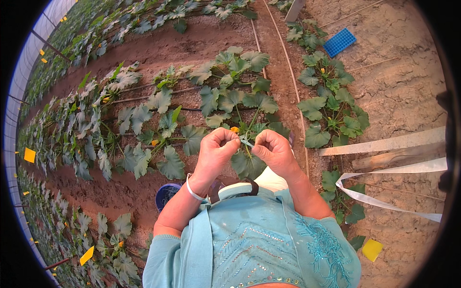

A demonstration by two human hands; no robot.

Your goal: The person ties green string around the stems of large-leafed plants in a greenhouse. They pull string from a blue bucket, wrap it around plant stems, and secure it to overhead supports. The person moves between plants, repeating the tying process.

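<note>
Between my two hands stretches a small tangle of pale green-blue twine (246, 141), pinched at both ends. My left hand (219, 145) grips its left end between thumb and forefinger, and a white bracelet circles that wrist. The right end sits between the thumb and fingers of my right hand (273, 151). Both hands are held in front of my waist, above a squash plant (248, 163) with broad lobed leaves. Just beyond my left fingertips shows an orange-yellow blossom (235, 129). Whether the twine is knotted cannot be made out.
A blue bucket (166, 196) holding loose strands stands by my left forearm. Rows of squash plants (129, 115) fill the left. A pale hose (293, 84) runs along the soil path. On the right are a blue seedling tray (339, 42), a pale beam (383, 141) and a white strip (374, 206).
</note>
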